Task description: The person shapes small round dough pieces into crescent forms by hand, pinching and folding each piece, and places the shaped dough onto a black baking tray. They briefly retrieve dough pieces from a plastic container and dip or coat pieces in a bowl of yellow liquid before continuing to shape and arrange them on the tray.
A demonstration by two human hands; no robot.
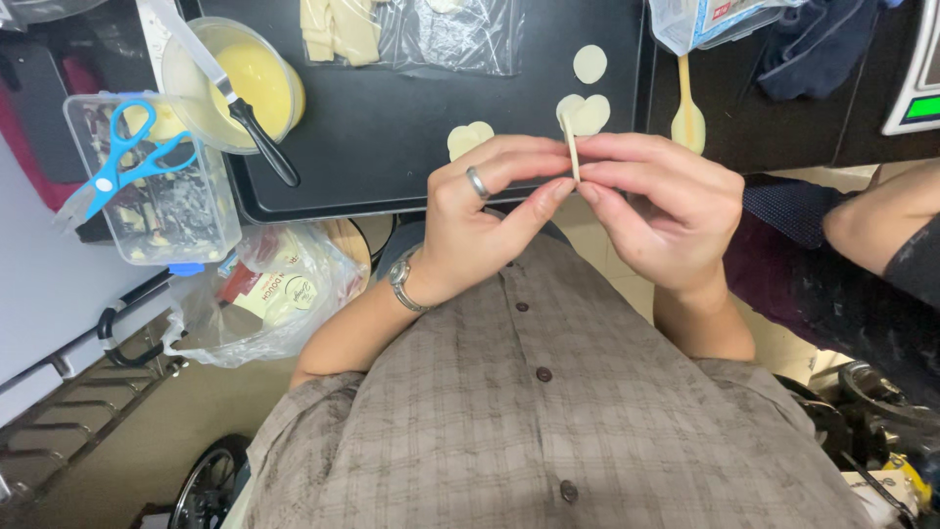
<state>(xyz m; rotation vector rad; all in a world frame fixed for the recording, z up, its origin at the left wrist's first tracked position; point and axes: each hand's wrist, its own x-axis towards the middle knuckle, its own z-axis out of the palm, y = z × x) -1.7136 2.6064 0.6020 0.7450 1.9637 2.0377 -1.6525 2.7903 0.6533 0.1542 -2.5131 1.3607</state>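
**Pinching a dough strip over the tray**

Both my hands, left [485,211] and right [661,211], pinch a thin dough strip [572,147] upright between fingertips, near the tray's [392,147] near edge. Shaped pieces [584,113] already lie on the tray, with a single round [589,63] beyond them. The bowl [250,78] at far left holds yellow filling, so more seems left.

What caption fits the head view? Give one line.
Both hands, left hand and right hand, pinch a thin dough piece edge-on above a black tray.
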